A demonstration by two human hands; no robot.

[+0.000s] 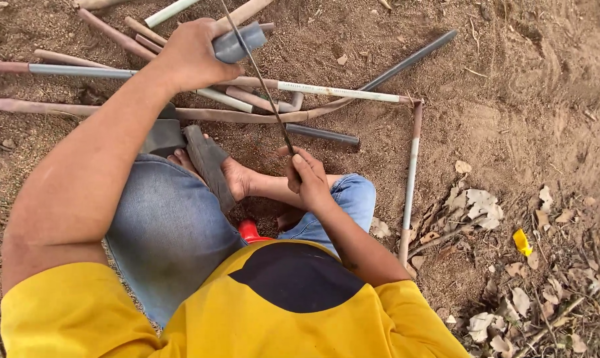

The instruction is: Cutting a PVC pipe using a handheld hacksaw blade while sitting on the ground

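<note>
Grey pipe piece at 11 o'clock: matt plastic. Saw blade: thin dull metal. Pipes: dusty plastic. Ground: rough sandy soil.

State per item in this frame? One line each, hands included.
left hand: closed around the grey pipe piece, held above the ground
grey pipe piece: gripped, saw blade lying across it
saw blade: thin, slanted, near end in the right hand
right hand: closed on the blade's near end
long pipes: lying loose on the dirt
sandal: on the foot, sole tilted up
yellow scrap: lying among dry leaves
</note>
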